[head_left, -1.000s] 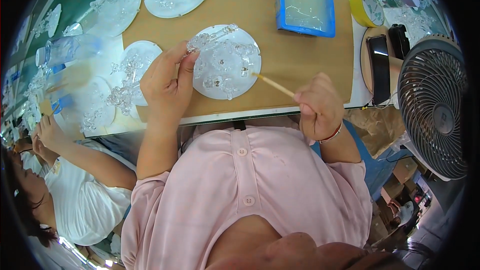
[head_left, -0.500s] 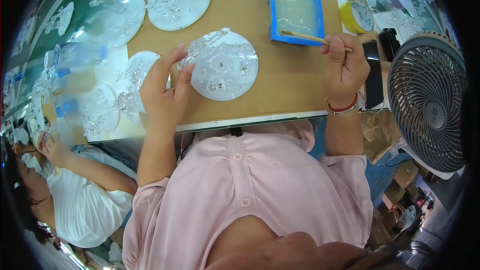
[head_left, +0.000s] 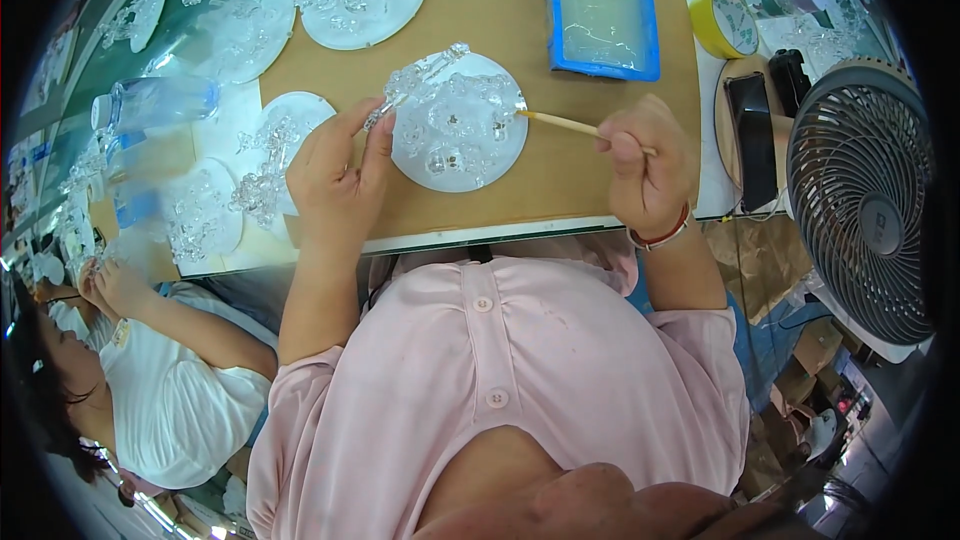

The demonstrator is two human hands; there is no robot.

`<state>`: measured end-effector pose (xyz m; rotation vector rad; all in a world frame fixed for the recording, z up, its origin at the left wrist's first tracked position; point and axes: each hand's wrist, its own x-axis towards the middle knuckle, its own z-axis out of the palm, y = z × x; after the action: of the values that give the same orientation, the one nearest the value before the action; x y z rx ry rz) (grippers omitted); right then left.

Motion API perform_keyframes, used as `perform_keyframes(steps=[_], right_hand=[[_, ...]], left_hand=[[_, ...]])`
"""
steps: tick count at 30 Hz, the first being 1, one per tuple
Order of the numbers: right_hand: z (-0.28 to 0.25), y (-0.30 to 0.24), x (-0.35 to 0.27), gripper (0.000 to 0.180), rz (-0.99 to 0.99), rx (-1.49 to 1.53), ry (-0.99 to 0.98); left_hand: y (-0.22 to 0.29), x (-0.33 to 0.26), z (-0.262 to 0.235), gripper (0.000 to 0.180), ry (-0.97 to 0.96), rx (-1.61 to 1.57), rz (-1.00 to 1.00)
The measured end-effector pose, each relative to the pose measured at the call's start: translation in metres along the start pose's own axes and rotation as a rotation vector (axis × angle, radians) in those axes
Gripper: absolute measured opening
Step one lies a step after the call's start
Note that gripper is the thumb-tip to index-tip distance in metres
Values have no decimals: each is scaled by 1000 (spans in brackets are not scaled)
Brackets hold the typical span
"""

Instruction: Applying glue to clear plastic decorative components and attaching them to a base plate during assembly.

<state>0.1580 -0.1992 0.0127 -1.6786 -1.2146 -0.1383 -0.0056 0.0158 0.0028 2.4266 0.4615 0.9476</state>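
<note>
In front of me on the brown board lies a round white disc (head_left: 505, 162) with clear, glass-like ornament pieces on it. My left hand (head_left: 338, 162) is at its left edge, thumb and forefinger closed on the lower end of a long clear ornament piece (head_left: 428, 68) that lies across the disc's upper left. Between the fingers of my right hand (head_left: 652, 165) is a thin wooden stick (head_left: 565, 124), pointing left. Its yellowish tip is at the disc's right edge; whether it touches cannot be told. Beyond stands a blue-rimmed tray (head_left: 553, 25) with a clear, shiny filling.
More white discs with clear pieces lie left and behind, one disc (head_left: 408, 15) at the back. A plastic bottle (head_left: 160, 103) lies at left. Yellow tape (head_left: 712, 28), a dark phone (head_left: 750, 140) and a fan (head_left: 865, 205) stand right. Another person (head_left: 170, 380) works at left.
My right hand has moved left and nearer to me, bringing the stick's tip from the blue tray to the disc's right edge. My left hand stays at the clear piece.
</note>
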Motion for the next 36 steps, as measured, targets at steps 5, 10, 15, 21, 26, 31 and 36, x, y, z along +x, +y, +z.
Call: perform_keyframes(steps=[5, 10, 15, 21, 26, 31, 36], right_hand=[[1, 9, -2, 16, 31, 20, -33], [9, 19, 2, 16, 87, 63, 22], [-3, 4, -20, 18, 150, 32, -21], [5, -4, -30, 22, 74, 79, 22], [2, -14, -28, 25, 35, 4, -31], [8, -15, -27, 17, 31, 20, 3], [2, -17, -36, 25, 83, 18, -22]], left_hand=[[-2, -4, 1, 16, 3, 20, -36], [-4, -4, 4, 17, 17, 14, -22], [-6, -6, 6, 17, 72, -20, 11], [3, -13, 7, 15, 78, -18, -8], [9, -16, 4, 16, 54, 7, -59], [10, 8, -3, 30, -59, -96, -15], [15, 35, -13, 38, -297, -401, -62]])
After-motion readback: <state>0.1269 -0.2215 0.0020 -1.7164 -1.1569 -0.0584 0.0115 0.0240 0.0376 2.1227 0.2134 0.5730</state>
